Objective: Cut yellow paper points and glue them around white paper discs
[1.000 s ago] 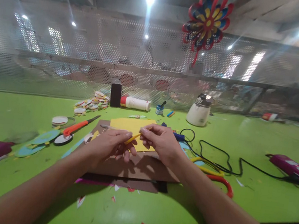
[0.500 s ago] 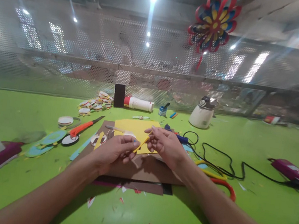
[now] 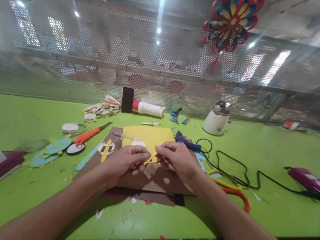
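Between my two hands stretches a small yellow paper strip (image 3: 150, 158). My left hand (image 3: 130, 159) pinches its lower left end between thumb and fingers. At the upper right end, the thumb and fingertips of my right hand (image 3: 174, 156) are closed on it. Both hands hover over a brown sheet (image 3: 139, 181) and a yellow sheet (image 3: 148, 134) lying on the green table. Close to my left wrist rests a round white piece (image 3: 102, 149) with a pointed yellow strip (image 3: 106, 151) across it. A pen (image 3: 127, 137) lies on the sheets.
Orange-handled scissors (image 3: 87, 136) and light-blue discs (image 3: 56, 146) lie left. Right are a blue glue gun (image 3: 188, 142) with a black cord, and red-handled scissors (image 3: 238, 196). Behind stand a phone (image 3: 127, 100), a white bottle (image 3: 149, 109), a small blue jar (image 3: 174, 116) and a cream kettle (image 3: 216, 120).
My right hand has come down slightly, and its raised fingers have closed onto the strip's upper end. My left hand has barely moved. The view has shifted a little.
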Action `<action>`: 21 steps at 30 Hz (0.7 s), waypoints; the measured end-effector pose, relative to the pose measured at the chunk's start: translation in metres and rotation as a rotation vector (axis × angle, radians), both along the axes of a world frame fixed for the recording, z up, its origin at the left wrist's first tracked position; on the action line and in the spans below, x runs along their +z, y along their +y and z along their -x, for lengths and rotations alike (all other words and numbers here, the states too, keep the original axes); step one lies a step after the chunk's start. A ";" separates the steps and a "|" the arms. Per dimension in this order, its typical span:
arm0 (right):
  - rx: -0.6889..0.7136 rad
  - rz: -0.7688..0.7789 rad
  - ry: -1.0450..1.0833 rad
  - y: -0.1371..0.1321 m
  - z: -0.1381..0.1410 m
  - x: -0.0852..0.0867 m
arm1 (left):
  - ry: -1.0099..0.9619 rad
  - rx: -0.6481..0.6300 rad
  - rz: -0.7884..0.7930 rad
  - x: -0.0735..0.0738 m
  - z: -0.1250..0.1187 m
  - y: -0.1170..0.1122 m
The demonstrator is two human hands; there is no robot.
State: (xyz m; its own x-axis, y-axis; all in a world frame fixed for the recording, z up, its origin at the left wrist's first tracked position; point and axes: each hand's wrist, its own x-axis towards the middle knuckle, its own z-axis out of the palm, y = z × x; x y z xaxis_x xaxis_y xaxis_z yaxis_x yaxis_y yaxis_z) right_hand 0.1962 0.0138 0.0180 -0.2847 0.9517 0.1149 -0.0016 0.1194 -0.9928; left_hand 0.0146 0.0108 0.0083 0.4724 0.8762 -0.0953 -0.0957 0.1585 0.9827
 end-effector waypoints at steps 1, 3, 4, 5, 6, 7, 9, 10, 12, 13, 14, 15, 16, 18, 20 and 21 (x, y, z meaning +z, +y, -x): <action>0.004 0.002 0.000 0.001 0.000 -0.001 | -0.003 0.015 0.005 0.000 0.000 0.000; 0.011 0.000 -0.003 0.001 0.000 -0.001 | -0.025 0.060 0.015 0.000 -0.001 -0.001; 0.011 -0.007 -0.011 0.001 0.000 -0.001 | -0.033 0.090 0.028 0.001 -0.002 -0.002; 0.008 -0.019 -0.025 0.000 0.001 0.000 | -0.038 0.121 0.039 0.001 -0.002 -0.002; 0.004 -0.034 -0.045 -0.001 0.001 0.001 | -0.037 0.142 0.044 0.002 -0.002 -0.003; -0.001 -0.052 -0.069 -0.003 0.002 0.003 | -0.029 0.148 0.042 0.002 -0.002 -0.003; -0.012 -0.081 -0.113 -0.006 0.004 0.005 | 0.006 0.123 0.012 0.004 -0.003 -0.004; -0.015 -0.091 -0.127 -0.007 0.005 0.006 | 0.027 0.104 -0.010 0.004 -0.003 -0.004; -0.013 -0.103 -0.125 -0.009 0.007 0.006 | 0.065 0.082 -0.038 0.005 -0.003 -0.004; -0.014 -0.106 -0.111 -0.008 0.007 0.005 | 0.079 0.088 -0.051 0.005 -0.003 -0.004; -0.017 -0.110 -0.093 -0.007 0.007 0.003 | 0.085 0.095 -0.065 0.005 -0.003 -0.004; -0.027 -0.115 -0.074 -0.005 0.007 0.002 | 0.081 0.102 -0.074 0.006 -0.002 -0.003; -0.045 -0.121 -0.057 -0.003 0.007 0.001 | 0.071 0.109 -0.081 0.006 -0.002 -0.003; -0.092 -0.141 -0.053 0.002 0.006 0.001 | 0.044 0.111 -0.086 0.005 -0.001 -0.003; -0.122 -0.161 -0.097 0.006 0.004 0.006 | 0.016 0.102 -0.083 0.004 -0.001 -0.002; -0.121 -0.168 -0.142 0.006 0.002 0.009 | -0.001 0.100 -0.081 0.004 -0.001 -0.002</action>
